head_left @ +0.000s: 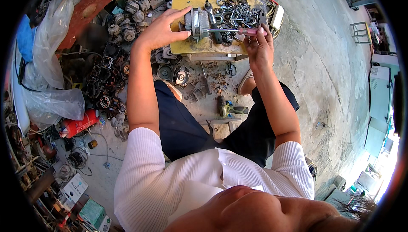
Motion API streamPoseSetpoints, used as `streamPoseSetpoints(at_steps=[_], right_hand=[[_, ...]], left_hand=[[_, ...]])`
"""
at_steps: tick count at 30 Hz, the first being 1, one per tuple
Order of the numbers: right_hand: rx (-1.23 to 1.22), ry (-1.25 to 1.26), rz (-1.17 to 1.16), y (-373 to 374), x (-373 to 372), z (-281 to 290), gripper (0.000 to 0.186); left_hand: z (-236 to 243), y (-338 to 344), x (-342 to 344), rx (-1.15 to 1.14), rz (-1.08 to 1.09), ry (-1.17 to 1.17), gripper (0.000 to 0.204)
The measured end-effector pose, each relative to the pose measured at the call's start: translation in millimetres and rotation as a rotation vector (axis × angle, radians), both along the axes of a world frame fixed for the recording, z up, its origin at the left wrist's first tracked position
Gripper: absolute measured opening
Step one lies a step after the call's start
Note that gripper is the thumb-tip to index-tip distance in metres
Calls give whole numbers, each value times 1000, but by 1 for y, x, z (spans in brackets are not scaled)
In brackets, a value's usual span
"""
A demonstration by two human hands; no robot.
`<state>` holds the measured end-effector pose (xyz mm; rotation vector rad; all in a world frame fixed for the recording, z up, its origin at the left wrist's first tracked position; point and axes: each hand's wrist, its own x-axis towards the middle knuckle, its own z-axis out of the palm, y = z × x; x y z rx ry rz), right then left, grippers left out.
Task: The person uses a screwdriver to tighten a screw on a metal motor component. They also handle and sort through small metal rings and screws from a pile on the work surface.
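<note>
A round grey metal motor (pixel 196 23) with a label on its side rests on the yellow tabletop (pixel 179 3). My left hand (pixel 160 29) is at its left side, thumb and index finger spread wide, their tips at the motor's edge. In my right hand (pixel 260 47) is a screwdriver (pixel 248 32) with a translucent pinkish-red handle, pinched between fingers and thumb. Its shank points left, and the tip meets the motor's right side. A ratchet wrench (pixel 208 7) and a dark-handled tool (pixel 217 35) lie just right of the motor.
Several loose rings, bolts and wrenches (pixel 238 13) cover the table's right half. Cables and a white power strip (pixel 277 17) lie at its right edge. Below is a green-black cordless drill (pixel 229 108) on the floor. Heaped motor parts (pixel 110 68) crowd the left.
</note>
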<state>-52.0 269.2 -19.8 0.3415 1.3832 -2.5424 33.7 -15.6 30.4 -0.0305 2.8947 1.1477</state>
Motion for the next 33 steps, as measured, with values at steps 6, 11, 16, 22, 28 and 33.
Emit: streamPoseSetpoints(at_steps=[6,11,16,22,28,33], right_hand=[[-92,52,16,2,-3,-10,32],[23,19,15,-3,4,10,35],[-40,72,36,1,-1,2,36],[-4,48,65,1,1,2,40],[31,87,80,4,0,-5,39],[14,53,47,0,2,-1,38]], left_hand=[[-2,-1,-2,35,-3,8,71],[-1,0,0,-27,16,12,67],[-7,-5,-4,26,4,3,69],[1,1,0,-16,-1,1,69],[-3,-2,-2,20,-14,10,72],[-1,-1,0,-16,-19,20,70]])
